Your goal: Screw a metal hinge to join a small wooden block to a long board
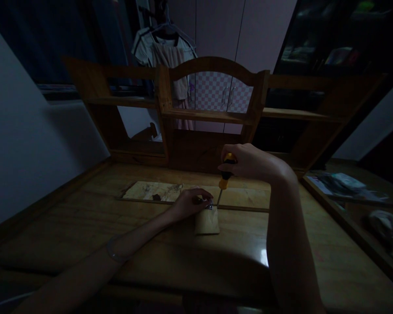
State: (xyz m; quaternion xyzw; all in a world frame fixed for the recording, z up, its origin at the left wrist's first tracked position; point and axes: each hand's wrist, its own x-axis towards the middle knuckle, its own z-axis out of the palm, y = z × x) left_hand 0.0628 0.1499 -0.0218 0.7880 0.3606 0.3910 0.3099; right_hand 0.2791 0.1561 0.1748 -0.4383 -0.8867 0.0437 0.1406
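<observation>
My right hand [244, 161] is wrapped round the yellow and black handle of a screwdriver [223, 183]. The shaft slants down, and its tip is just beside a small shiny metal bracket [210, 206]. With bent fingers, my left hand [191, 203] grips that bracket at the far edge of a small pale wooden block [207, 222]. Whether the screwdriver's tip touches the bracket or a screw, I cannot tell in the dim light. Behind the block lies a long, narrow wooden board [245, 197], its left part stained and peeling.
Everything lies on a wooden desk top [144, 253]. A wooden shelf unit [212, 115] stands along its back. At the right, a lower surface holds a cluttered pile [343, 183] and a crumpled cloth [384, 224]. Clothes [167, 52] hang behind the shelf.
</observation>
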